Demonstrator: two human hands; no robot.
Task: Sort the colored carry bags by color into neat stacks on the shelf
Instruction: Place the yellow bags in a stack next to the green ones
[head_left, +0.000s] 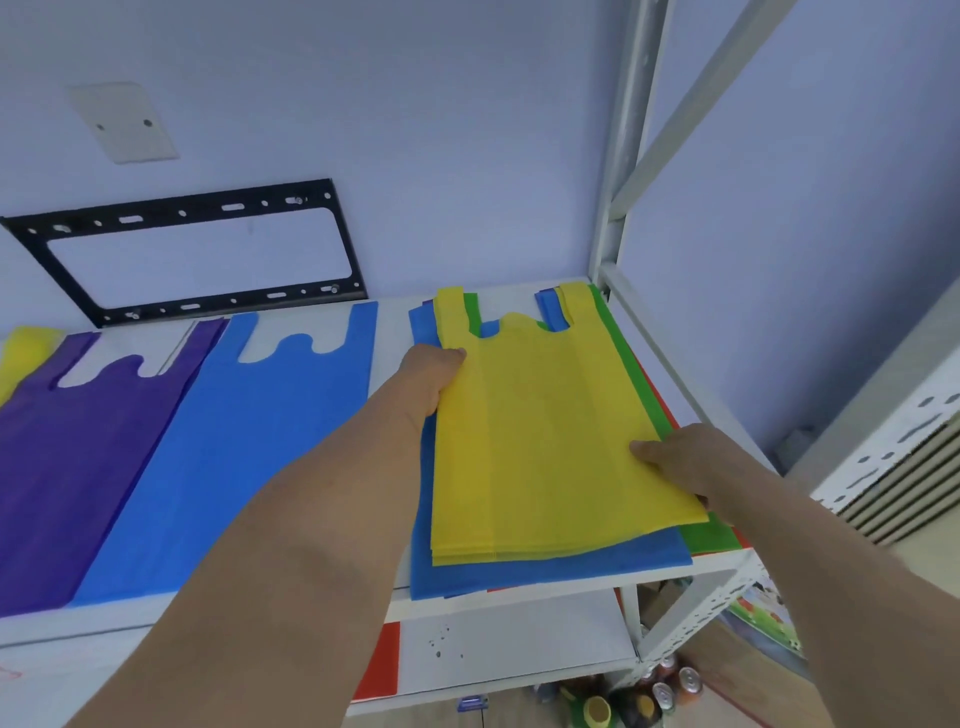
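Note:
A mixed pile of carry bags lies at the right end of the white shelf (395, 317). A thin stack of yellow bags (540, 426) is on top, above blue bags (545, 571), a green bag (711, 538) and a red one that shows only at the edges. My left hand (434, 376) grips the yellow stack's left edge, fingers tucked under it. My right hand (680, 460) holds the stack's right edge near the bottom corner, thumb on top. To the left lie a sorted blue stack (249, 447), a purple stack (72, 467) and a yellow stack (23, 353) at the far left.
The rack's grey upright post (618, 208) and side rail (675, 384) bound the pile on the right. A black wall bracket (197, 249) hangs behind the shelf. A lower shelf holds a red bag (382, 660). Cans and bottles (654, 691) stand on the floor below.

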